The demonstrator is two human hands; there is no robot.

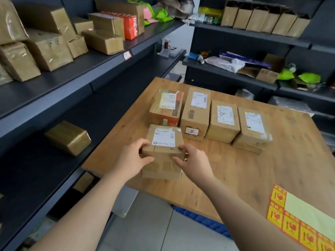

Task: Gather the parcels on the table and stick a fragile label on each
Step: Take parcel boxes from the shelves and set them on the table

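Wooden table [253, 178], near-left edge: small cardboard box [161, 154] is gripped on both sides by left hand [132, 158] and right hand [192, 160], fingers [182, 148] curled round it; judged light and stiff, side faces are best held.

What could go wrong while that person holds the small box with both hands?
The small box, gripped by the left hand and right hand, is close to the near edge of the table; a slip could drop it to the floor. The sheet of fragile labels lies by that edge, where the right forearm might sweep it off. Shipping labels cover much of the box tops, so a sticker could hide one.
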